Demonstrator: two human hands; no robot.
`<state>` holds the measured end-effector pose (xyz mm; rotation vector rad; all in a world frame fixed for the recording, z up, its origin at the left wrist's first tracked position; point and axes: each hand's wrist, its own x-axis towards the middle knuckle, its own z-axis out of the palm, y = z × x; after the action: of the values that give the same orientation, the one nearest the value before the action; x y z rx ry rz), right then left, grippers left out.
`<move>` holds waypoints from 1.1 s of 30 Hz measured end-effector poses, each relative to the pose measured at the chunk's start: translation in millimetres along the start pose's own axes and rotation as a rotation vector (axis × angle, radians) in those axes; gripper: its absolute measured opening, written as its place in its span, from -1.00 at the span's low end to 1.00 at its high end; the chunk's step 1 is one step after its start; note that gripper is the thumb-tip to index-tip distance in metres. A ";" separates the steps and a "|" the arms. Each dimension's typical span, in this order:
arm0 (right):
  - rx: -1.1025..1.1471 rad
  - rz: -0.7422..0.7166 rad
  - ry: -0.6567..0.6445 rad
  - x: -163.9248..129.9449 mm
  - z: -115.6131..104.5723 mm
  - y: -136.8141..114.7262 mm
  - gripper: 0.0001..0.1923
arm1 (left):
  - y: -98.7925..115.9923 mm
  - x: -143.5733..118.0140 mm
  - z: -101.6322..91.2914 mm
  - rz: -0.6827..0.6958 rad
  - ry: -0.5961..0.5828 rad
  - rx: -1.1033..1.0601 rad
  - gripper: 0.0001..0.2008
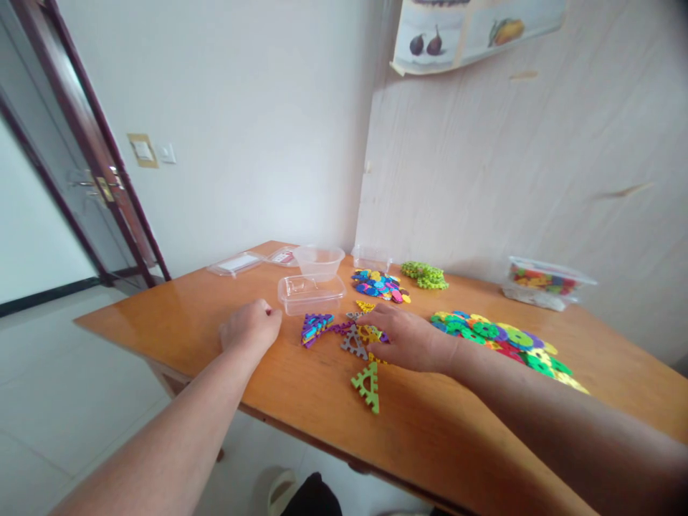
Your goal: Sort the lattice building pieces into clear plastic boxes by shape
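My left hand (250, 326) rests on the wooden table as a loose fist, and nothing shows in it. Just right of it lies a stack of purple and blue notched triangle pieces (316, 328). My right hand (411, 337) reaches over a loose group of triangle pieces, its fingers apart. Under and beside those fingers are a yellow triangle piece (368, 334) and a grey triangle piece (354, 343); the hand partly covers the yellow one. Nearer to me, a green triangle piece (368, 387) lies alone on the table.
Behind the pieces stand a clear rectangular box (312, 295) and a clear round tub (319, 259). Colourful discs (379, 284), green pieces (424, 274) and gear-like discs (499, 337) lie in piles. A filled clear box (545, 283) stands right. The table edge (301, 423) is close.
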<state>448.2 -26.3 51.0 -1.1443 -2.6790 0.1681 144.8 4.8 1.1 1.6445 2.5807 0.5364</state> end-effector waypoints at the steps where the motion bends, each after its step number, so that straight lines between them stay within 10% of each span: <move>1: -0.005 -0.044 -0.026 4.2 -0.8 -3.5 -0.49 | 0.0 -0.1 0.1 -0.003 0.001 -0.002 -0.70; 14: -0.138 -0.054 -0.114 34.3 7.7 -14.9 -0.46 | -1.0 -0.6 1.5 -0.012 0.003 -0.010 -0.71; 33: -0.027 0.218 -0.068 -44.0 5.7 -58.4 -0.37 | 0.1 -2.2 0.5 -0.002 0.005 -0.007 -0.71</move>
<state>435.5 -98.5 49.7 -1.4637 -2.6153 0.2108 146.0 3.1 0.4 1.6405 2.5804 0.5494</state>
